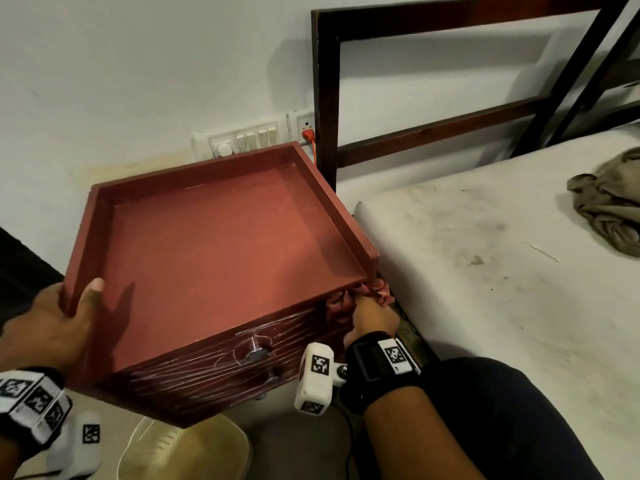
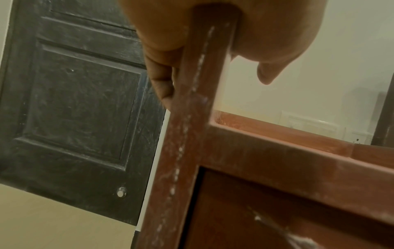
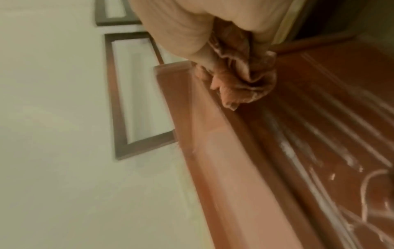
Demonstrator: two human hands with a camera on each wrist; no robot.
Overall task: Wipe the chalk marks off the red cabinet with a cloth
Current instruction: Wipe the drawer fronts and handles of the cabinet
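Note:
The red cabinet [image 1: 214, 258] stands by the bed with a raised rim around its top. White chalk marks [image 1: 207, 372] streak its dark front around a metal knob [image 1: 256, 353]. My left hand [image 1: 65, 306] grips the rim's front left corner, thumb over the edge; the left wrist view shows that hand [image 2: 166, 55] wrapped round the chalk-dusted cabinet edge [image 2: 192, 118]. My right hand [image 1: 372, 315] holds a crumpled pink cloth [image 1: 341, 301] against the front's top right corner. In the right wrist view the cloth [image 3: 241, 79] is bunched in the hand, pressed under the rim beside chalk marks [image 3: 298, 151].
A white mattress [image 1: 485, 265] with a dark wooden bed frame [image 1: 325, 98] sits right of the cabinet, a grey rag [image 1: 609, 202] lying on it. A switch panel [image 1: 242, 140] and red plug are on the wall behind. A dark door [image 2: 74, 109] is to the left.

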